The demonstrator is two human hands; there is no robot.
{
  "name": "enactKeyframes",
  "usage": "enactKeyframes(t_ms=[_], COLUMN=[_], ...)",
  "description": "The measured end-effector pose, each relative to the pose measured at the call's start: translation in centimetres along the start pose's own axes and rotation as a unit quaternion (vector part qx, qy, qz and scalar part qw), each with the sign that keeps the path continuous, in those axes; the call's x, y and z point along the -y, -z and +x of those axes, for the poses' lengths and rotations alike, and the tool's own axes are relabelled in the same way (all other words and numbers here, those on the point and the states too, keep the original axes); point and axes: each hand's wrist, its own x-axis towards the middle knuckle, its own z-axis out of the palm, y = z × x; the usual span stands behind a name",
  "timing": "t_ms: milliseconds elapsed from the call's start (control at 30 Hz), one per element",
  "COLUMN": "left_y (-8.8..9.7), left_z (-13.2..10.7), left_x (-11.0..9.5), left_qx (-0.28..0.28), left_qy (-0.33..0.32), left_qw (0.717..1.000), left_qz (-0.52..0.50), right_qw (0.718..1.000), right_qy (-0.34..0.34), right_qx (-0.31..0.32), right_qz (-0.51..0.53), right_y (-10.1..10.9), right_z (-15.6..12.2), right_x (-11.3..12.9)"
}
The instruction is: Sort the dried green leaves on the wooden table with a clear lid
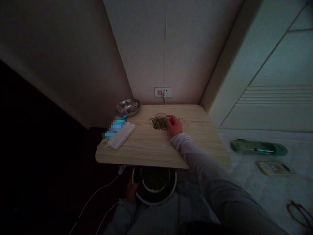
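Note:
My right hand (174, 125) reaches over the small wooden table (144, 150), its fingers curled and pinched together at the right side of a scattered pile of small dark green bits (158, 124). What lies between the fingertips, if anything, is too small to make out. Just behind the pile is the curved edge of a clear round dish or lid (160, 114). Below the table edge, my left hand (132, 192) grips the left side of a round dark bowl (154, 198) with a pale rim, held at my lap. Dark green stuff fills its inner part; the dim light hides details.
A metal bowl (128, 107) stands at the table's back left. In front of it are a lit phone (114, 127) and a white power bank (121, 136). White cables (90, 197) hang at lower left. A green bottle (259, 148) lies on the pale surface at right.

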Motion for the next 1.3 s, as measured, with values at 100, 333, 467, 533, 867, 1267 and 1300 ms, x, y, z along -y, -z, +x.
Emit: enactKeyframes(t_ms=[100,333,467,533,867,1267,1300], left_y=[0.1,-0.5,-0.4,-0.2,-0.5,-0.4,-0.3], left_z=[0.2,-0.4,0.0,0.3,-0.7,-0.7,-0.6], left_x=[0.1,-0.3,0.1,0.4,-1.0,-1.0,-0.9], left_qx=[0.005,0.005,-0.003,-0.002,0.003,-0.008,-0.009], left_qy=[-0.001,-0.068,-0.102,-0.107,-0.098,-0.091,-0.084], left_qw=[1.0,0.996,0.993,0.992,0.99,0.991,0.992], left_qz=[0.005,0.055,0.061,0.063,0.098,0.096,0.098], right_qw=[0.999,0.982,0.963,0.955,0.929,0.916,0.914], right_qy=[0.007,0.021,0.071,0.087,0.117,0.12,0.122], right_qx=[0.014,0.035,0.062,0.078,0.115,0.148,0.15], right_qz=[-0.052,-0.187,-0.251,-0.274,-0.333,-0.353,-0.356], right_y=[0.0,0.1,0.0,0.0,-0.2,-0.6,-0.6], right_z=[-0.5,-1.1,-1.4,-1.5,-1.8,-1.6,-1.7], right_x=[0.2,1.0,1.7,2.0,2.7,2.9,2.9])
